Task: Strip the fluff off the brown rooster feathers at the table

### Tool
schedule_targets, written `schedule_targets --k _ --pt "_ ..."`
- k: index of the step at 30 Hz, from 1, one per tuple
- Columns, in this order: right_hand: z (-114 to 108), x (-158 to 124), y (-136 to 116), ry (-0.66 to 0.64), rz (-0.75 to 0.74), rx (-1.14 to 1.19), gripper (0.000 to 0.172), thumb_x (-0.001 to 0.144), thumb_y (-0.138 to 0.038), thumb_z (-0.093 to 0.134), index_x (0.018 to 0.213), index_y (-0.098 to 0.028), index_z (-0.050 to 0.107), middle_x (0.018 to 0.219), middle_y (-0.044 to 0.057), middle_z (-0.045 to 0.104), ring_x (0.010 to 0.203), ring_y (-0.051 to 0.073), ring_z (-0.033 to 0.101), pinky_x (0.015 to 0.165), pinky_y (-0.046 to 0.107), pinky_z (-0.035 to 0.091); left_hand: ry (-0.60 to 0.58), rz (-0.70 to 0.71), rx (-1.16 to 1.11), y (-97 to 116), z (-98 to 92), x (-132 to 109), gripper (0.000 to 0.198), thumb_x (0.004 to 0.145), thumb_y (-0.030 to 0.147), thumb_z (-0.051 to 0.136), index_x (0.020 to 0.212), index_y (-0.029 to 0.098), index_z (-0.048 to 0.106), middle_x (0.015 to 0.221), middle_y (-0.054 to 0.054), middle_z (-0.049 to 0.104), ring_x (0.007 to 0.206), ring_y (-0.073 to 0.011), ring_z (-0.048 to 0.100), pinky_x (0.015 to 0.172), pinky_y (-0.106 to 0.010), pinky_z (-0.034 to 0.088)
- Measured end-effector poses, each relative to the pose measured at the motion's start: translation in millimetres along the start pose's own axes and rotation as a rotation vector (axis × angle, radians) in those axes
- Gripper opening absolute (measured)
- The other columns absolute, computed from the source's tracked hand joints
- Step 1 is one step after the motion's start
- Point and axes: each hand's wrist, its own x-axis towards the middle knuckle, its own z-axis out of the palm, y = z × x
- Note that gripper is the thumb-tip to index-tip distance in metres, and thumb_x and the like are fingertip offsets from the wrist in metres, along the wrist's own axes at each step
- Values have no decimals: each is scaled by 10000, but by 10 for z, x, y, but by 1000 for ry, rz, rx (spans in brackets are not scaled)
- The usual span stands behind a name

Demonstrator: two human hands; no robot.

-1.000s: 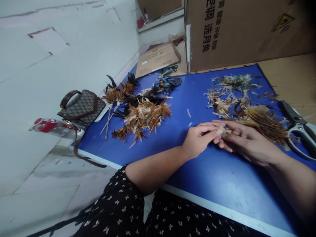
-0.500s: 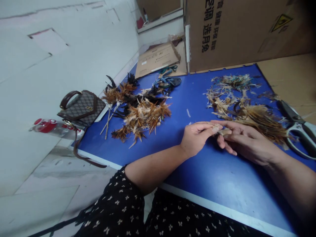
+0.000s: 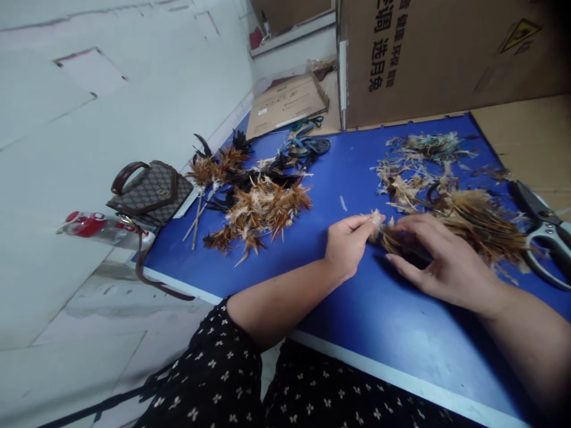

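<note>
Between thumb and fingers, my left hand (image 3: 348,245) pinches the pale end of a small bunch of brown feathers (image 3: 384,236) above the blue table. My right hand (image 3: 446,261) is just to its right, thumb and fingers apart around the free end of the bunch; its fingers hide part of the feathers. Behind my right hand lies a pile of long brown-and-tan feathers (image 3: 482,223). Paler loose feathers (image 3: 405,187) and bluish ones (image 3: 435,145) are scattered beyond it. Over on the left is a heap of tied orange-brown feather bunches (image 3: 267,208), with black ones among them.
Scissors (image 3: 542,229) lie at the right edge of the blue table (image 3: 285,285). A patterned handbag (image 3: 154,193) and a plastic bottle (image 3: 104,229) sit at the left edge. Blue cord (image 3: 307,144), flat cardboard (image 3: 288,107) and a large carton (image 3: 437,59) are at the back.
My right hand has let its fingers spread and moved off my left hand's fingertips. The brown feathers between the hands now show more. My left hand keeps its pinch, having shifted slightly left.
</note>
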Motion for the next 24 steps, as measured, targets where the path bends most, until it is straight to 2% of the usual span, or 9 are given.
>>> schedule_targets --k 3,6,9,12,15,19,24 --pt "34 6 63 30 -5 0 279 1031 -354 774 1295 -328 685 1199 88 763 1019 290 784 891 437 650 1 0 14 0 3 -13 295 785 443 982 950 204 927 1054 -84 886 1067 -240 773 1125 -435 554" --pt "52 25 101 71 59 76 111 1071 -372 714 1137 -285 731 1027 70 789 897 252 766 879 412 627 -5 12 27 -4 4 -16 283 795 443 969 954 212 930 1056 -80 885 1061 -234 770 1100 -421 564" --pt "49 42 84 83 216 176 260 1083 -495 684 1029 -252 762 888 57 782 761 213 717 784 370 601 -7 14 24 -15 -1 -9 284 802 449 964 953 211 930 1063 -86 881 1053 -227 763 1063 -401 571" --pt "37 54 44 26 405 325 461 1042 -688 691 1019 -234 770 725 23 718 603 172 628 620 316 530 -8 -2 7 -29 -6 -1 319 787 472 983 947 202 927 1035 -89 875 1015 -216 754 1015 -383 571" --pt "22 68 24 -5 518 418 616 967 -833 702 1026 -223 770 658 11 683 562 159 599 569 290 490 0 -13 -10 -36 -1 6 376 755 513 1010 937 195 921 979 -77 862 954 -197 738 925 -350 570" --pt "-20 81 42 -1 572 445 667 923 -875 727 1024 -218 781 664 19 697 590 155 603 607 286 492 7 -15 -13 -30 9 23 406 731 541 1019 905 191 910 901 -62 844 839 -160 701 814 -308 557" --pt "-78 76 84 53 627 478 646 903 -852 777 1046 -222 789 670 17 713 626 160 601 640 290 476 28 -24 -16 -27 -10 73 429 752 546 1004 922 170 885 865 -71 839 747 -130 682 763 -285 537"
